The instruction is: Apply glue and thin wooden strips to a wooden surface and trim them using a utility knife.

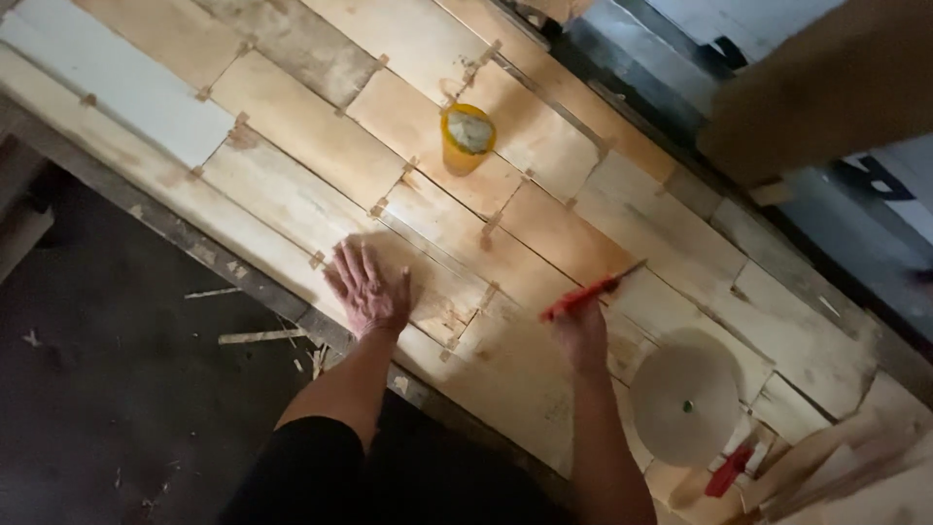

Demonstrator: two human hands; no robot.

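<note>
Left hand (367, 289) is laid flat, fingers spread, on the tiled floor (292, 194) at lower centre; nothing is held in its grip. Right hand (581, 331) is closed around a red-handled tool (593, 289), centre right, tip at a tile joint. A yellow cup (467, 138) stands at upper centre; 1 round disc (685, 403) lies at lower right.

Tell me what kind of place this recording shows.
Probably a floor-tiling site: wood-look tiles laid with small spacers in the joints, a yellow cup of paste, and a bare dark subfloor beside them.
</note>
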